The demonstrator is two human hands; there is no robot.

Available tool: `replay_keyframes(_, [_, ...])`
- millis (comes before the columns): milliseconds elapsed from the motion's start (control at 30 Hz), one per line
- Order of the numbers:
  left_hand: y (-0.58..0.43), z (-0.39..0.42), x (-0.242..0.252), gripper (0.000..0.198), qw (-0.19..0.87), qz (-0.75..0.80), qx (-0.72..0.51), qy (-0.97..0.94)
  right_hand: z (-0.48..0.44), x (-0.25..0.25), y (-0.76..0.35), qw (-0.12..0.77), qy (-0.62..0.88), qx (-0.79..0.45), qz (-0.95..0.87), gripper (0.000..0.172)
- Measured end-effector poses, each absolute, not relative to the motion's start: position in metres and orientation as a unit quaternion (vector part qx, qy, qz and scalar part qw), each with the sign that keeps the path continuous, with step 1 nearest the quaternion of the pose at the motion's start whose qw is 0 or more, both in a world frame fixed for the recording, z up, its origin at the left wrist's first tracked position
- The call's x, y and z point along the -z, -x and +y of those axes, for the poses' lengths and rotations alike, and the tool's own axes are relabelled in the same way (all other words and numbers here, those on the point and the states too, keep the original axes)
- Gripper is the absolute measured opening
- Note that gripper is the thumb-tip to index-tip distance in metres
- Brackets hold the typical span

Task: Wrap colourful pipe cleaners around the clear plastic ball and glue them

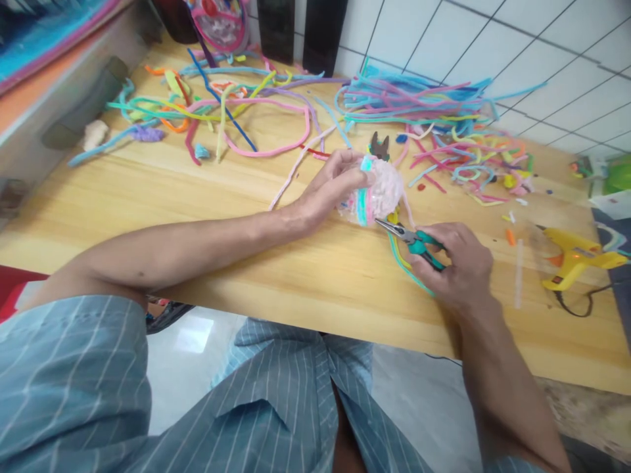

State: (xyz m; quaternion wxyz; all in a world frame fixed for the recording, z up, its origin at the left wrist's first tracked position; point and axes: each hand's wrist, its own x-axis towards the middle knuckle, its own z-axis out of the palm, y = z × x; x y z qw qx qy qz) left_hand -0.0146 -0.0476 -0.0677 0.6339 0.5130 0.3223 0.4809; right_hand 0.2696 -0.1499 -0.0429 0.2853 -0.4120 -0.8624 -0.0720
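My left hand (335, 184) is closed around a rounded, fuzzy pale-pink piece (387, 187) that seems to be made of pipe cleaners, with turquoise stripes across it. Needle-nose pliers (419, 244) with green and black handles are gripped in my right hand (456, 263). Their metal tips touch or nearly touch the lower edge of the pink piece; which of the two I cannot tell. Yellow and teal pipe cleaners (407, 266) trail below the pliers. Just behind the piece, the dark jaws of another cutting tool (379, 146) poke up.
Loose coloured pipe cleaners (266, 102) spread over the wooden table (236, 276) at the back left. A thick bundle of blue and pink ones (419, 98) lies by the tiled wall, with short scraps (473, 161) in front. A yellow glue gun (576, 256) and a clear glue stick (519, 272) lie at the right.
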Motion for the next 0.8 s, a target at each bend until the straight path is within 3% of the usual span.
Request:
replay_keyframes(300, [0.019,-0.059,0.067,0.042,0.603,0.320,-0.488,-0.544,-0.152,0.051,-0.269,0.268,0.447,0.043,-0.852,0.031])
replay_keyframes(567, [0.021,-0.061,0.070,0.056,0.598,0.315,-0.475,-0.563,-0.153,0.046,-0.266,0.290,0.423,0.071,-0.856,0.037])
replay_keyframes(800, [0.022,-0.067,0.065,0.053,0.593,0.321,-0.480,-0.561,-0.154,0.050,-0.266,0.283,0.432,0.062,-0.854,0.037])
